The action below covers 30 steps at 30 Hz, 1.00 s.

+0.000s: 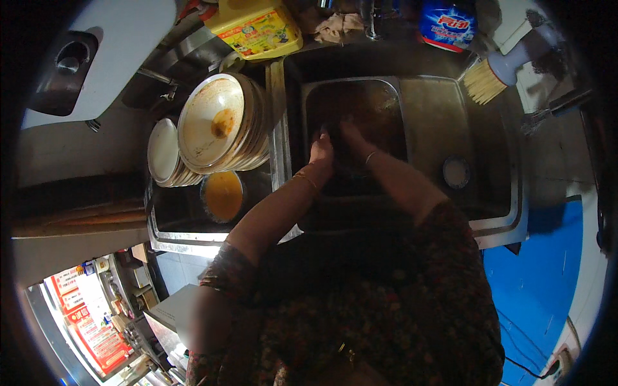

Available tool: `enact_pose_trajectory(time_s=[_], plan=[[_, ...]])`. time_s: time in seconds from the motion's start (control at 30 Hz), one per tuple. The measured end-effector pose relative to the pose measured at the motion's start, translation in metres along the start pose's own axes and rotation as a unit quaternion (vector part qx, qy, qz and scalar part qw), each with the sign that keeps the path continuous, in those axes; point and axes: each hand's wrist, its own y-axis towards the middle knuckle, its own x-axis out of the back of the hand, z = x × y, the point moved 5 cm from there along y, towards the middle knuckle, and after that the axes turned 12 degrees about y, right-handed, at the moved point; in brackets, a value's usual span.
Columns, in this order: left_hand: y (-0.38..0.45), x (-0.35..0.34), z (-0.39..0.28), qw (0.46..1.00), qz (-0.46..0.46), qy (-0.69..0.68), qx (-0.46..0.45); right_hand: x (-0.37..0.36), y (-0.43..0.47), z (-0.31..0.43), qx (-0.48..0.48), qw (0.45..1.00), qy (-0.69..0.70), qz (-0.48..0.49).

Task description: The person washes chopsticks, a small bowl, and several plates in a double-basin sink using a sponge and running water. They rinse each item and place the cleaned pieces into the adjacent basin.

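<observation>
Both of my hands reach into a rectangular metal basin (401, 130) of dark liquid standing inside the sink. My left hand (322, 147) is at the basin's left part, its fingertips dipping into shadow. My right hand (352, 132) is a little to the right and partly lost in the dark liquid; what either hand may hold there is hidden. To the left, a tall stack of soiled white plates (210, 120) leans in the other sink bowl, beside a smaller stack of plates (163, 152). Below them lies a round bowl of orange liquid (223, 195).
A metal divider (278, 125) separates the two sink bowls. A yellow jug (256, 31), a crumpled cloth (338, 25) and a blue bottle (448, 26) stand along the back. At right are a bristle brush (490, 79) and a round drain (456, 172).
</observation>
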Motion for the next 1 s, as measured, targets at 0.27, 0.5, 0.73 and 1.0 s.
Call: enact_pose_trajectory(time_s=[0.27,0.5,0.73,1.0], plan=[[0.029,0.011,0.011,0.978,0.001,-0.203,-0.055,0.037,-0.05,0.063,-0.037,0.9,0.174,0.398],[-0.019,0.006,-0.02,0.985,-0.086,0.003,-0.149,0.056,-0.028,0.025,0.057,0.914,-0.322,0.242],[-0.025,0.009,-0.021,0.971,-0.113,0.151,-0.148,0.025,-0.003,0.056,0.004,0.978,0.187,0.096],[-0.032,0.002,-0.033,0.958,-0.1,0.138,-0.23,0.055,-0.069,0.087,-0.127,0.876,0.288,0.366]])
